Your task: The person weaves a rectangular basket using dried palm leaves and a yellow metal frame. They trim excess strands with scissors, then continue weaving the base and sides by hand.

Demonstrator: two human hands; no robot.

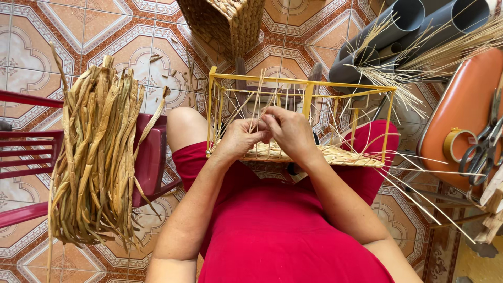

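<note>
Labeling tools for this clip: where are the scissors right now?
In the head view the scissors lie at the far right on the orange seat, just right of the tape roll, well away from both hands at the yellow frame.

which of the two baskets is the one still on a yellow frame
The half-woven basket on the person's lap, under both hands: only its base is woven, inside the yellow wire frame. The finished woven basket stands on the tiled floor beyond.

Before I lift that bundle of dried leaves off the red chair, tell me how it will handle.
The bundle of dried leaves probably flops: its ends already droop over the red chair. It looks light for its bulk, being dry strips. Nothing visibly ties it, so loose strands may slip out.
</note>
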